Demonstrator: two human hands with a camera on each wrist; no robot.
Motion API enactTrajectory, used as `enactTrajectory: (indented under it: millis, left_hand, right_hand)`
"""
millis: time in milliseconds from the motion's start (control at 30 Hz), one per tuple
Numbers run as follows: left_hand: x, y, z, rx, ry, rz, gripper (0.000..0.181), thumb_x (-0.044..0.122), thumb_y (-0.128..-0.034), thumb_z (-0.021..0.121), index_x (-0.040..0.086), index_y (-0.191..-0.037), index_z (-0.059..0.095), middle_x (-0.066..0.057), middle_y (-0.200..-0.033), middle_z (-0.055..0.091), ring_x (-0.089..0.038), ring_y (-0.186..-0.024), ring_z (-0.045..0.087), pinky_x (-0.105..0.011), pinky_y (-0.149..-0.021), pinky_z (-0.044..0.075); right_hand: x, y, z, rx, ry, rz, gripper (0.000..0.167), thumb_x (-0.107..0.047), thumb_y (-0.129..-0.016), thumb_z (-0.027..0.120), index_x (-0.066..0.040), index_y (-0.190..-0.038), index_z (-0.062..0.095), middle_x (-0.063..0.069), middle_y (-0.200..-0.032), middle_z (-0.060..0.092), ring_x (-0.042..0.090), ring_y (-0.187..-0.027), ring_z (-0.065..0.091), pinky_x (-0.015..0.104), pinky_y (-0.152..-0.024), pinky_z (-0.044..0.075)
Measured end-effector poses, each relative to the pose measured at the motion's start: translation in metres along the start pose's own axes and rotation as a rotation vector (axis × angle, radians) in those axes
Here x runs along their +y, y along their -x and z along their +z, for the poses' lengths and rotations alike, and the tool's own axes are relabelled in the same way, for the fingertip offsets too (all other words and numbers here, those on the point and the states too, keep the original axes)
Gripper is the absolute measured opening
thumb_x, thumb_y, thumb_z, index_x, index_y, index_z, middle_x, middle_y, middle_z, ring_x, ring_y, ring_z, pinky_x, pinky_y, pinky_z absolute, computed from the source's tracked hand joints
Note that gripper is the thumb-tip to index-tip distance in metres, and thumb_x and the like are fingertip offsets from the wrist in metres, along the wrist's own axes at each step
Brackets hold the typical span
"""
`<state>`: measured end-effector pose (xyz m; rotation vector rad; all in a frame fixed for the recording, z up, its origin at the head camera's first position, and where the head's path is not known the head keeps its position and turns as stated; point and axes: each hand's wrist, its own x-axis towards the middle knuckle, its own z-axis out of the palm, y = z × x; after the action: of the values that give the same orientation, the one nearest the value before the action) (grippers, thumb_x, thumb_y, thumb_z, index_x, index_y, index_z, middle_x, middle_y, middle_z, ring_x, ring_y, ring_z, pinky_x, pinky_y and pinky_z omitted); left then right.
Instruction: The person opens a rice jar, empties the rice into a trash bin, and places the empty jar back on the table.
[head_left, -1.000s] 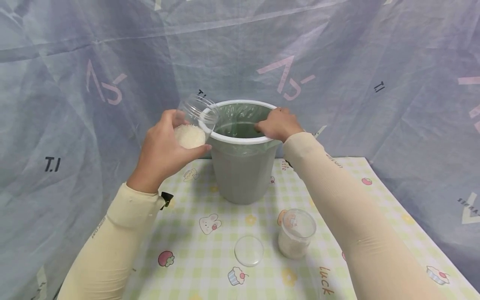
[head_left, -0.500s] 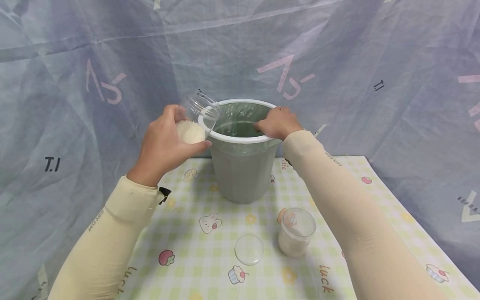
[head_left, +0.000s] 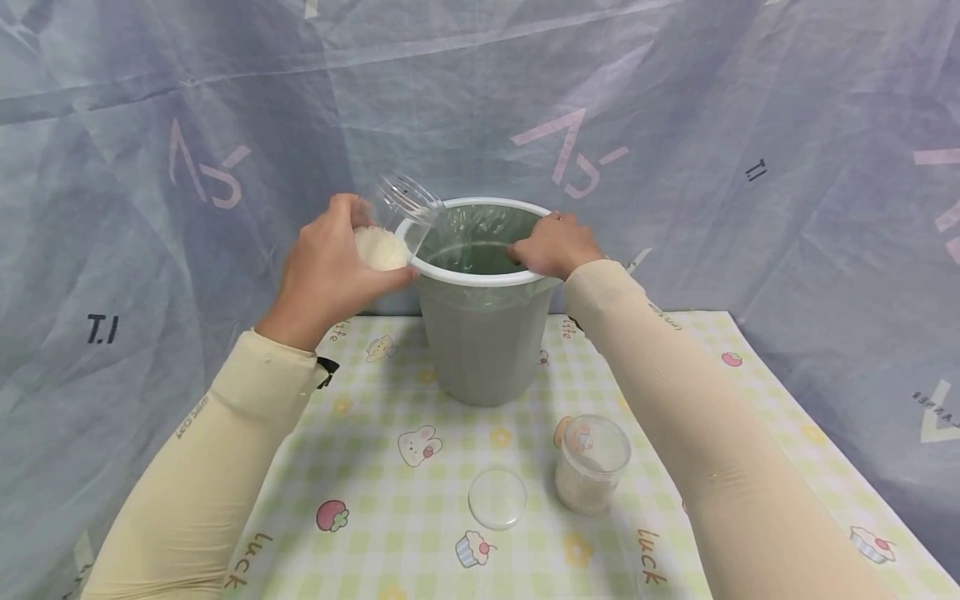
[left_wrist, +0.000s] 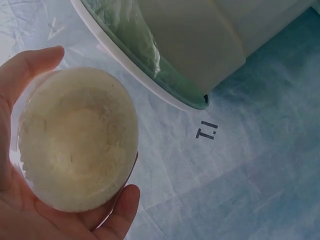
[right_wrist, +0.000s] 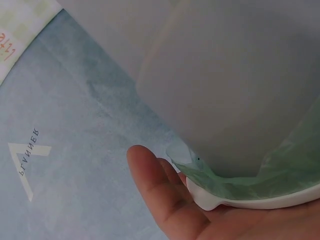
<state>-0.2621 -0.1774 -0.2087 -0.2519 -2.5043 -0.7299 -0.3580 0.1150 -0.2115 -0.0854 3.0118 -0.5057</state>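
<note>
My left hand [head_left: 322, 262] grips a clear plastic jar [head_left: 408, 200] by its lower part, and the jar is tilted with its open mouth over the left edge of the bin. White rice-like grains [head_left: 380, 249] lie in the bottom of the jar; the left wrist view shows the jar's base [left_wrist: 77, 145] between thumb and fingers. A grey trash bin [head_left: 483, 350] with a white rim and a green bag liner [head_left: 491, 218] stands upright. On the bin's right side, my right hand [head_left: 558, 247] holds the rim [right_wrist: 270, 201], fingers over the inside.
Nearer me on the checked tablecloth [head_left: 420, 542] lie a round clear lid [head_left: 498, 498] and a second, lidded clear jar [head_left: 591, 467] with pale contents. A blue-grey cloth [head_left: 262, 167] hangs close behind the bin.
My left hand has risen slightly and tipped the jar further toward the bin, its mouth shifting up and right. The right hand keeps its place on the rim.
</note>
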Motion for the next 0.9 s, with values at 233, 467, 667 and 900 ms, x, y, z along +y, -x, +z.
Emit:
enactTrajectory:
  millis: [233, 467, 667, 900]
  left_hand:
    - [0.000, -0.009, -0.003, -0.006, -0.048, -0.003, 0.086, 0.051, -0.0680, 0.087, 0.012, -0.135, 0.048, -0.009, -0.124, 0.065, -0.033, -0.107, 0.061, -0.052, -0.086, 0.049]
    - [0.003, -0.016, -0.010, -0.017, -0.109, -0.006, 0.088, 0.052, -0.0683, 0.085, 0.012, -0.137, 0.048, -0.012, -0.123, 0.065, -0.036, -0.104, 0.062, -0.054, -0.082, 0.049]
    - [0.003, -0.020, -0.014, -0.018, -0.146, 0.018, 0.086, 0.050, -0.0703, 0.084, 0.010, -0.137, 0.048, -0.012, -0.123, 0.065, -0.037, -0.102, 0.062, -0.057, -0.083, 0.049]
    - [0.000, -0.024, -0.015, -0.024, -0.190, 0.041, 0.087, 0.047, -0.0705, 0.083, 0.009, -0.141, 0.048, -0.007, -0.132, 0.065, -0.036, -0.103, 0.063, -0.058, -0.085, 0.049]
  right_hand:
    - [0.000, -0.001, 0.000, -0.010, 0.003, -0.005, 0.097, -0.059, -0.098, 0.046, 0.005, -0.163, 0.012, 0.028, -0.170, 0.006, 0.054, -0.154, 0.015, 0.063, -0.122, 0.025]
    - [-0.003, 0.000, 0.001, -0.009, 0.000, 0.004, 0.097, -0.056, -0.097, 0.045, 0.004, -0.163, 0.008, 0.027, -0.171, 0.004, 0.053, -0.154, 0.016, 0.062, -0.121, 0.027]
    - [-0.006, 0.000, 0.002, -0.005, -0.003, 0.009, 0.097, -0.054, -0.097, 0.045, 0.005, -0.163, 0.006, 0.027, -0.171, 0.004, 0.052, -0.154, 0.017, 0.061, -0.121, 0.028]
    - [-0.007, -0.003, 0.004, -0.003, 0.029, 0.001, 0.097, -0.053, -0.095, 0.043, 0.006, -0.162, 0.003, 0.027, -0.171, 0.003, 0.051, -0.154, 0.019, 0.060, -0.121, 0.029]
